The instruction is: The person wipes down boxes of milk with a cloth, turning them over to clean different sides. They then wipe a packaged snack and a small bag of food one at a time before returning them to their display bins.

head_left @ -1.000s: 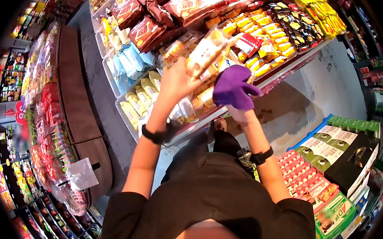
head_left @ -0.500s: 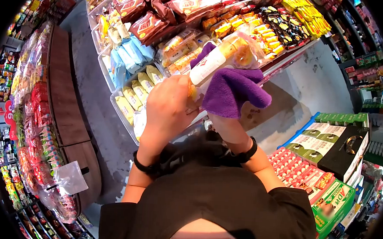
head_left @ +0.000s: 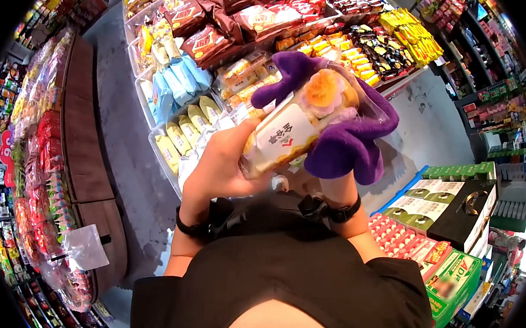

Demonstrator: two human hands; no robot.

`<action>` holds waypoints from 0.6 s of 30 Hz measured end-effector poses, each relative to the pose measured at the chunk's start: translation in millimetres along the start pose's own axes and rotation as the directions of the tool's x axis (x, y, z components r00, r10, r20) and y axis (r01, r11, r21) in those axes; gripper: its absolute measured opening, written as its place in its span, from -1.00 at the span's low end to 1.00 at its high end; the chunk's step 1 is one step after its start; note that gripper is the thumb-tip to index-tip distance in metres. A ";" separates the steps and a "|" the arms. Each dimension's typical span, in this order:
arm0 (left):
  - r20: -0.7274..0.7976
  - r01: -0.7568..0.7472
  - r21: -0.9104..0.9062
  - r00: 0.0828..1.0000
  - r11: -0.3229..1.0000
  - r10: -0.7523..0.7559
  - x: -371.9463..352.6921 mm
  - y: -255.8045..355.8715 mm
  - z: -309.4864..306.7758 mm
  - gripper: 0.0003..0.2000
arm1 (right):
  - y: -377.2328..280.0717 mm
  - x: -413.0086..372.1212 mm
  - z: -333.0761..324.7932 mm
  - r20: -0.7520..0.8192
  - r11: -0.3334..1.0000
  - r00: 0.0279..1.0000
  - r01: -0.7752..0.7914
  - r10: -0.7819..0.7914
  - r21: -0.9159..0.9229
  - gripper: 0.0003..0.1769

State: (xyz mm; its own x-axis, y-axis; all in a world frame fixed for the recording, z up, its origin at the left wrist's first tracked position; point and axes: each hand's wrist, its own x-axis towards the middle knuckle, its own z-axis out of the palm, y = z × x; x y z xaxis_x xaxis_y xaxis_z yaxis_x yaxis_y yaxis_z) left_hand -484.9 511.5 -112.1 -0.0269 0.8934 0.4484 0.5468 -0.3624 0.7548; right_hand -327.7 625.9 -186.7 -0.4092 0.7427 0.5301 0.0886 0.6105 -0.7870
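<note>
In the head view, a clear-wrapped package of pastries (head_left: 281, 136) with a white label is held tilted in front of me, an orange-topped piece showing at its far end. My left hand (head_left: 223, 167) is closed around its near left end. A purple cloth (head_left: 344, 154) is draped over my right hand (head_left: 338, 187), hiding the fingers. The cloth wraps behind the package's far end and along its right side, touching the wrapper.
Bins of wrapped snacks fill the display ahead, among them yellow packets (head_left: 186, 129), blue packets (head_left: 181, 73) and brown bags (head_left: 207, 43). On the right stand stacked cartons, including a green box (head_left: 454, 284). A brown-sided snack counter (head_left: 87, 145) curves along the left.
The package has turned so its label and orange-topped end face me more. The purple cloth has spread from the package's right side to behind its far end.
</note>
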 end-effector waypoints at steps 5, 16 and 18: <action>0.132 0.115 -0.159 0.987 0.981 -0.095 -2.6 -5.2 -0.2 -0.44 | -7.8 -4.7 -9.0 -0.024 0.998 1.000 -0.004 0.005 0.057 -0.73; -0.050 0.160 0.072 0.986 0.985 -0.157 -11.3 6.7 9.0 -0.35 | -23.8 -0.6 -12.5 0.007 0.992 0.997 0.078 -0.079 0.097 -0.84; -0.067 0.158 0.047 0.986 0.986 -0.154 -13.7 4.7 7.2 -0.33 | -33.1 0.2 -11.7 0.043 0.986 0.989 0.137 -0.142 0.090 -0.86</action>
State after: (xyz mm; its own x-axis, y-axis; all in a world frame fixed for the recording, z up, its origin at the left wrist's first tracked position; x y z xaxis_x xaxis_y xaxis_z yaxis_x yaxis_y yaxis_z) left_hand -475.9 499.5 -118.2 -0.1667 0.9189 0.3575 0.5744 -0.2042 0.7927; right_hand -320.1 609.0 -156.9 -0.4563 0.6363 0.6221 -0.0507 0.6793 -0.7321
